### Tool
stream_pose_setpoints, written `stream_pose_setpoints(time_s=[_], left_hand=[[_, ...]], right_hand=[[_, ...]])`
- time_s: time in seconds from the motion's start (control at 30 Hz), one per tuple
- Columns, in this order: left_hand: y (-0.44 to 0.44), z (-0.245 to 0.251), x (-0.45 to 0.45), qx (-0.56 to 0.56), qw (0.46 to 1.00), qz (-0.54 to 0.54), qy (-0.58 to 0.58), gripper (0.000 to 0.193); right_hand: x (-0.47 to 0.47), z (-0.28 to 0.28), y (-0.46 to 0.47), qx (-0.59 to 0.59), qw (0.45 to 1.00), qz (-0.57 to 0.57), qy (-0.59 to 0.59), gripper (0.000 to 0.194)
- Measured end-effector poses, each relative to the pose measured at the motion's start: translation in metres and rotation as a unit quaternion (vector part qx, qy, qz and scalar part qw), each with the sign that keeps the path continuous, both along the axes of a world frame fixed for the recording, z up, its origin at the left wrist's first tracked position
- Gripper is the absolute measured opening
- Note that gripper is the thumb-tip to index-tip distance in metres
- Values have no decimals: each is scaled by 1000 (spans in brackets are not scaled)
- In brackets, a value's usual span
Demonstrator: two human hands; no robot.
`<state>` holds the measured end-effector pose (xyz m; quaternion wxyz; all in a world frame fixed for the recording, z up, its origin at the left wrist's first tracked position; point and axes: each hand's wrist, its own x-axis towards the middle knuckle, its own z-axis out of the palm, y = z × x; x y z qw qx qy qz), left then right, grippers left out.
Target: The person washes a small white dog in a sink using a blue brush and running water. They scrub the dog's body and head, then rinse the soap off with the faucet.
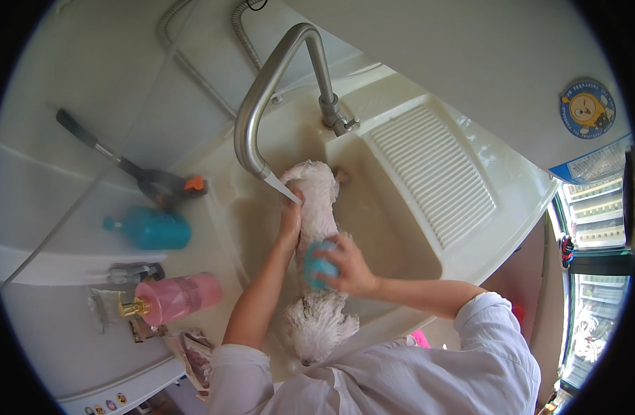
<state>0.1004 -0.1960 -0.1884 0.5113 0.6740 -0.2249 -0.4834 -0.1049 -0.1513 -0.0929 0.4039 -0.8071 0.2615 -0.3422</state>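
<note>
A wet white dog point(320, 207) stands in a cream laundry sink point(400, 244), its head toward me and its rump below the tap. My left hand point(292, 205) rests against the dog's flank, by its hindquarters, where the stream of water comes down; its fingers are partly hidden and I see nothing held in it. In my right hand point(351, 264) is a turquoise bath brush point(317, 264), pressed on the dog's back behind the neck. The hand and brush are blurred. From the metal gooseneck faucet point(252, 119) water runs onto my left hand and the dog.
On the left ledge stand a pink pump bottle point(182, 298), a turquoise bottle point(159, 228) and a black-handled tool point(151, 179) with an orange part. A ribbed washboard point(436, 171) is moulded into the sink's right side. A white appliance or cabinet point(468, 62) overhangs the upper right.
</note>
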Motion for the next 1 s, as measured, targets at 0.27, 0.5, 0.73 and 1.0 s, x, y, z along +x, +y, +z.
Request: stream_pose_setpoints(time_s=[0.27, 0.5, 0.73, 1.0], left_hand=[[59, 9, -3, 44, 984, -66, 160, 64], [109, 34, -26, 57, 994, -50, 84, 52], [115, 4, -32, -98, 991, -90, -17, 65], [30, 25, -13, -178, 890, 155, -389, 62]], right_hand=[[54, -7, -90, -213, 968, -126, 30, 44], [53, -14, -43, -277, 958, 68, 29, 49], [92, 10, -78, -269, 956, -8, 119, 42], [66, -38, -121, -94, 982, -148, 77, 35]])
